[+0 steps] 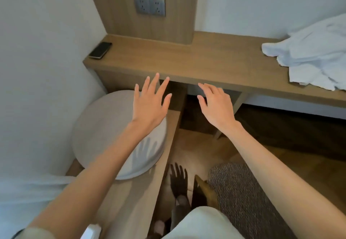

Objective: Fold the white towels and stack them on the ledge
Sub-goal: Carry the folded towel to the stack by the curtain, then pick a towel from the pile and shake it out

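Note:
A crumpled heap of white towels (309, 55) lies unfolded at the right end of the wooden ledge (187, 59), partly cut off by the frame edge. My left hand (149, 102) is held out flat, fingers spread, just before the ledge's front edge and above a round cushion. My right hand (215, 106) hovers beside it, fingers apart and slightly curled, below the ledge's front edge. Both hands hold nothing and are well left of the towels.
A black phone (100, 50) lies at the ledge's left end by the wall. A wooden panel with a double socket (149, 5) rises behind the ledge. A round grey cushion (112, 137) sits on a lower bench; a tweed chair seat (243, 197) stands at lower right.

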